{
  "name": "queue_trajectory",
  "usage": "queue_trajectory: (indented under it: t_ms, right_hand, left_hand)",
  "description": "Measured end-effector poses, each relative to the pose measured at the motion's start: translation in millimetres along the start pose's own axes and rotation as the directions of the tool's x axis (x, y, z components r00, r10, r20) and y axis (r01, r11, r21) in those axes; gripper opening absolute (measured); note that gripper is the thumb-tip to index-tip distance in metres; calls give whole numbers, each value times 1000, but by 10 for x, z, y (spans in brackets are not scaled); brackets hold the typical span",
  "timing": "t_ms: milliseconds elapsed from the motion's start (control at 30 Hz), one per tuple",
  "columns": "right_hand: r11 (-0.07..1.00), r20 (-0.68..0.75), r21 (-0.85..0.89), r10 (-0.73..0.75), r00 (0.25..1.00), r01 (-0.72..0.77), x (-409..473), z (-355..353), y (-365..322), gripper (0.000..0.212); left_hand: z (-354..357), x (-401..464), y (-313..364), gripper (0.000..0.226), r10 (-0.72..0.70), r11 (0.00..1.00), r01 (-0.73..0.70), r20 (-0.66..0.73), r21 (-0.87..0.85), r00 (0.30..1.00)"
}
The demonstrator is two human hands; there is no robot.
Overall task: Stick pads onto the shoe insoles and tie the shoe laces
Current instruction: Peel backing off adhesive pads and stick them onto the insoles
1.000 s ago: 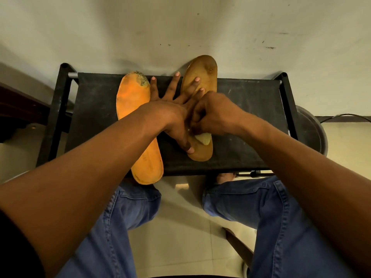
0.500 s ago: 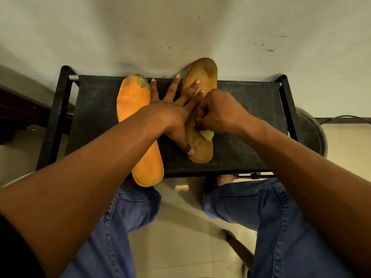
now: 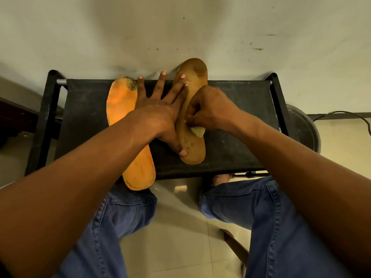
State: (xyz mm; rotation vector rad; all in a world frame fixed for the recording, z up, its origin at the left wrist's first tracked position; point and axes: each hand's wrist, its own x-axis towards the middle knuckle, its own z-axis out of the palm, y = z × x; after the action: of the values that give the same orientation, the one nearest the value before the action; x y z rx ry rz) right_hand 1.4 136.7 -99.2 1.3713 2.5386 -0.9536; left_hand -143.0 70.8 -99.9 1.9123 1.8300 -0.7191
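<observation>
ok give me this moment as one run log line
left hand spread flat, pinning brown insole | right hand pressing pale pad onto it | orange insole untouched

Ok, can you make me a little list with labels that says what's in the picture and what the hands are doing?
surface: black stool
orange insole: lies flat, near end hangs over the stool's edge
brown insole: lies beside it, far end past the stool's back edge
left hand: spread open, thumb and fingers pressing the brown insole
right hand: grip closed on a pale pad at the brown insole
shoes and laces: not in view
</observation>
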Motion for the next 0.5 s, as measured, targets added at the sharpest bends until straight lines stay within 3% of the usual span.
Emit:
queue_trajectory:
  t_ms: [100, 267, 333, 400, 500]
  right_hand:
    - [991, 78, -81, -105, 991, 111, -52, 78, -129, 5]
    - [987, -162, -157, -49, 986, 23, 45, 74, -33, 17]
    - [989, -195, -144, 0, 981, -29, 90, 48, 19, 14]
    - [992, -145, -125, 11, 989, -29, 97, 5, 6, 13]
    - [996, 40, -84, -24, 999, 27, 20, -23, -101, 12]
  left_hand:
    - [7, 15, -28, 163, 6, 1000, -6, 12, -25, 1000]
    - [4, 21, -36, 163, 12, 999, -11, 28, -39, 1000]
    - [1, 15, -32, 163, 15, 999, -14, 31, -40, 999]
    - [6, 16, -38, 163, 22, 999, -20, 35, -47, 999]
    - [18, 30, -53, 164, 32, 997, -30, 39, -65, 999]
